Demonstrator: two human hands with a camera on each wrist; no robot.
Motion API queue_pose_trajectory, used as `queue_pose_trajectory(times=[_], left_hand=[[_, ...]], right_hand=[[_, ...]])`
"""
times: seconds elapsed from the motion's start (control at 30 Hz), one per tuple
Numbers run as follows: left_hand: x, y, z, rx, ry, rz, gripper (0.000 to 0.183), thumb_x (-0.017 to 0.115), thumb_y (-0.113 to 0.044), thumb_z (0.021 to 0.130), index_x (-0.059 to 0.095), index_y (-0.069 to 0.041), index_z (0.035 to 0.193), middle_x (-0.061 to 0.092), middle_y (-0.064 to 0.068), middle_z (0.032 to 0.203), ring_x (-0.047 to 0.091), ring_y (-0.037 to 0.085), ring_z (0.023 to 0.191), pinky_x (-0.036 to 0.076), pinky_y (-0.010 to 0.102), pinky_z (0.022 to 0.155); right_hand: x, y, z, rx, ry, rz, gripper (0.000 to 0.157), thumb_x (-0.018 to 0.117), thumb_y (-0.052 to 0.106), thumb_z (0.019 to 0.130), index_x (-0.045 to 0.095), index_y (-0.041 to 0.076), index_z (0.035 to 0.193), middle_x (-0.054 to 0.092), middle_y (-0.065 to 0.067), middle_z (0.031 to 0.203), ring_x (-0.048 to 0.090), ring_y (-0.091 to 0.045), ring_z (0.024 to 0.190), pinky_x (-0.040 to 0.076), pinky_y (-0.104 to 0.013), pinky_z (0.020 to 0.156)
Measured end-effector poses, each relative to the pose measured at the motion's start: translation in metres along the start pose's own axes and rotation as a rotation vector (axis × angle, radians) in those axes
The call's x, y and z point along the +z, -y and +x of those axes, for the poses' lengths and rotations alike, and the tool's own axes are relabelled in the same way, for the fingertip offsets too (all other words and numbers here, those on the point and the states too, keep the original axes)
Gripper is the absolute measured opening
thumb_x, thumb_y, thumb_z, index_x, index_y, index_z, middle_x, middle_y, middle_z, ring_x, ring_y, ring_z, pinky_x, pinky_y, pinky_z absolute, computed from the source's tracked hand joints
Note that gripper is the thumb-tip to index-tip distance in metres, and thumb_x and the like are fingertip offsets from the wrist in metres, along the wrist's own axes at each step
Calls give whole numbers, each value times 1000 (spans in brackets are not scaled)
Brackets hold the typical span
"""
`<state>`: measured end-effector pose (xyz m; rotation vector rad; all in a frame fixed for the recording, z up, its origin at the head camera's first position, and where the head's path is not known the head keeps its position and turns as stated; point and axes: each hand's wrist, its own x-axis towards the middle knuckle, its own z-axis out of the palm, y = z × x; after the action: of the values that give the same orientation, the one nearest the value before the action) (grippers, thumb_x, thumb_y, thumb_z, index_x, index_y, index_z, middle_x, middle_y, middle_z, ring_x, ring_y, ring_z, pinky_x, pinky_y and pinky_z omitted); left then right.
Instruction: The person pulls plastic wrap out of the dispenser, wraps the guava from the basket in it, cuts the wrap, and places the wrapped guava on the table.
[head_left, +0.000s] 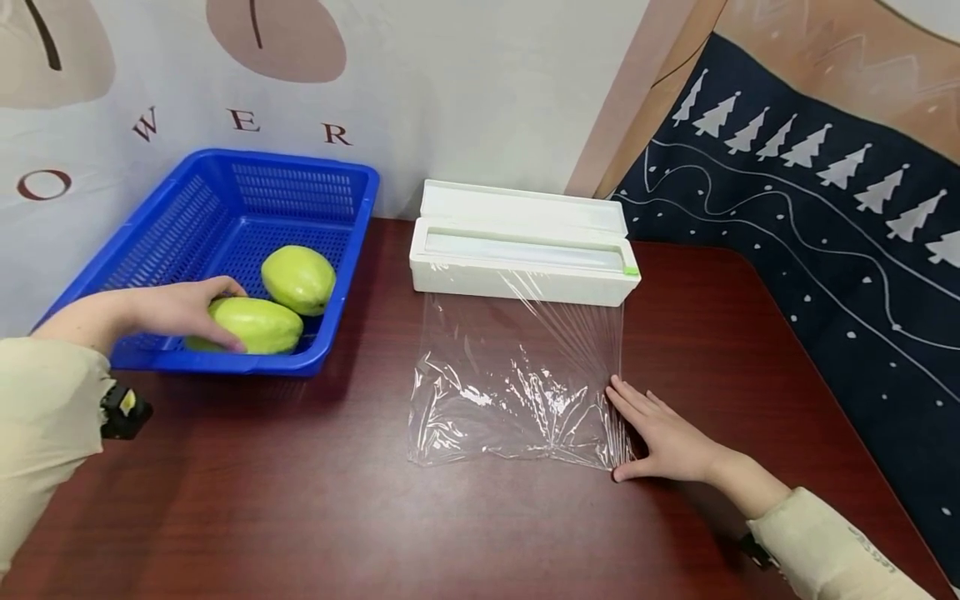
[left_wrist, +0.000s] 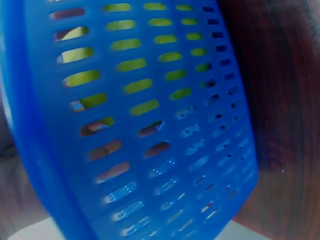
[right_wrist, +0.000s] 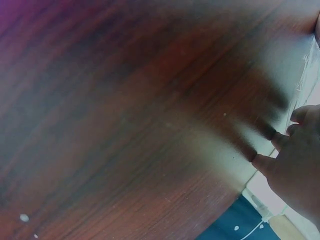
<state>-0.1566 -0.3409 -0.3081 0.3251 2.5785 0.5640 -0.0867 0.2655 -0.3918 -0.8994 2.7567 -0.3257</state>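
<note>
My left hand (head_left: 187, 308) reaches over the near wall of a blue plastic basket (head_left: 348, 242) and grips an oval yellow-green fruit (head_left: 262, 327), thumb on the near side. A second fruit (head_left: 298, 279) of the same kind lies just behind it. In the left wrist view the basket's slotted wall (left_wrist: 165, 120) hides most of the hand and fruit. My right hand (head_left: 671, 442) rests with spread fingers on the right edge of a sheet of cling film (head_left: 510, 392). The film lies wrinkled on the table, running out of a white dispenser box (head_left: 525, 283) whose lid stands raised.
The dark red-brown wooden table (head_left: 420, 533) runs up to a pale printed cloth (head_left: 480, 100) at the back. A navy cloth with white trees (head_left: 810, 250) hangs along the right edge. A small green piece (head_left: 631, 271) sits at the box's right end.
</note>
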Motion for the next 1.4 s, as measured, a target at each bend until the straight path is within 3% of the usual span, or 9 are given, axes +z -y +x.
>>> queue_pose_trajectory(times=[0.17, 0.4, 0.63, 0.83, 1.03, 1.4], left_hand=[[2, 1, 0, -13, -46, -44, 62, 74, -31, 78, 37, -3, 118, 53, 15, 104, 50, 22, 89, 41, 31, 69], [-8, -5, -5, -20, -216, -139, 68, 73, -30, 80, 34, -11, 132, 49, 20, 116, 49, 26, 94, 41, 32, 70], [-18, -15, -7, 9, -339, -229, 62, 69, -28, 83, 35, -22, 134, 43, 6, 120, 45, 7, 88, 40, 22, 68], [-20, -31, -7, 44, -412, -280, 67, 69, -27, 84, 34, -25, 141, 41, 5, 122, 44, 6, 90, 38, 18, 68], [-22, -55, -4, 86, -410, -318, 67, 69, -25, 84, 33, -24, 141, 42, 4, 121, 46, 7, 90, 41, 17, 68], [-15, -107, 7, 159, -398, -333, 70, 71, -29, 82, 34, -27, 141, 45, 11, 130, 43, 20, 99, 35, 33, 78]], right_hand=[[1, 0, 0, 0, 4, 0, 109, 65, 67, 68, 27, 0, 145, 22, -20, 153, 25, -30, 141, 24, -58, 108], [3, -1, -2, 4, 0, 4, 110, 66, 67, 67, 28, -1, 145, 23, -21, 153, 26, -31, 140, 24, -58, 107], [5, -3, -3, -1, -19, 0, 109, 66, 67, 67, 28, 0, 145, 23, -21, 152, 25, -29, 141, 25, -57, 106], [4, -2, -2, 3, -13, 4, 109, 67, 66, 67, 28, 0, 145, 23, -21, 153, 25, -29, 141, 24, -58, 107], [2, 0, -1, 12, 6, 9, 110, 66, 66, 67, 27, 0, 145, 22, -21, 153, 25, -32, 140, 23, -58, 107], [0, 1, 1, 4, 3, 3, 109, 67, 65, 67, 28, -1, 145, 23, -21, 152, 26, -32, 140, 24, -59, 107]])
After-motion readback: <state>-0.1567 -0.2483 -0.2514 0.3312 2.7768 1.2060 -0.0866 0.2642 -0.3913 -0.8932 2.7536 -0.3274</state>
